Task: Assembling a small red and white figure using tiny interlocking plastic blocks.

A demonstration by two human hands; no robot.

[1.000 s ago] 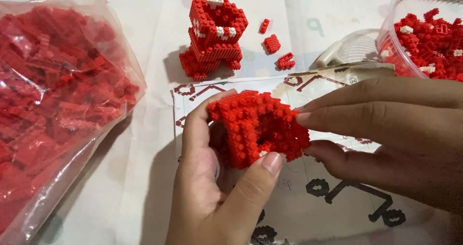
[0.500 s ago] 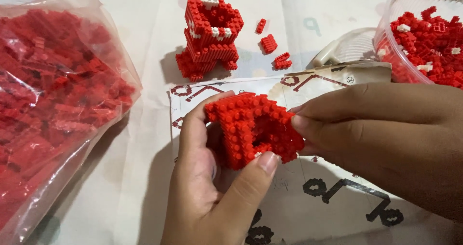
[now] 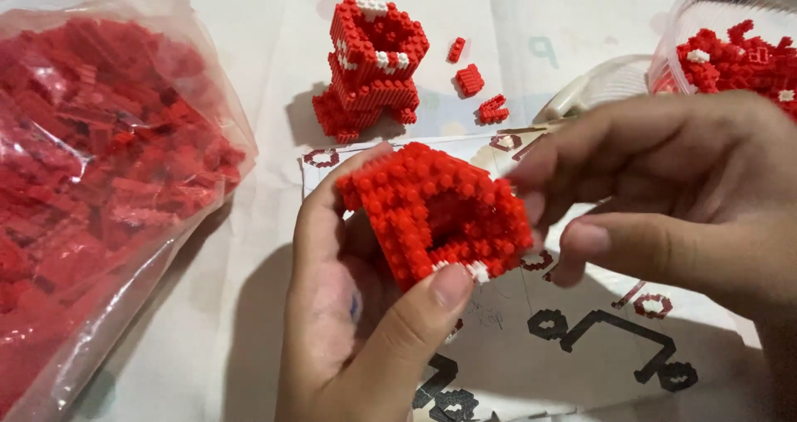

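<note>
**brickfan22:** Red micro-brick block [image 3: 436,214], what did it look like up close when you watched the feed?

**remote_op:** Chunky little hollow cube, all studs on the outside so it looked bumpy like a raspberry. Square hole sunk in the middle, and a couple of white bricks showed on the lower edge. It sat up off the table, held over the paper instruction sheet [image 3: 581,339] with its black and red outline diagrams.

**brickfan22:** Who had hold of it?

**remote_op:** From where I watched, the left hand [image 3: 357,322] was curled round it from below, thumb pressed on the lower front edge and fingers wrapped behind. So closed on the block, not loose. The right hand [image 3: 672,198] was at the block's right side, fingers half curled and fingertips right against the edge. It was blurry there, so I couldn't tell if it pinched the block or a tiny piece.

**brickfan22:** Anything else around?

**remote_op:** A taller red build [image 3: 369,65] with white studs stood further back on the pale paper, three loose red bits [image 3: 473,81] beside it. Crinkly clear plastic bag [image 3: 100,173] stuffed with red bricks on the left, and a clear round tub [image 3: 730,40] of more red ones at the top right.
</note>
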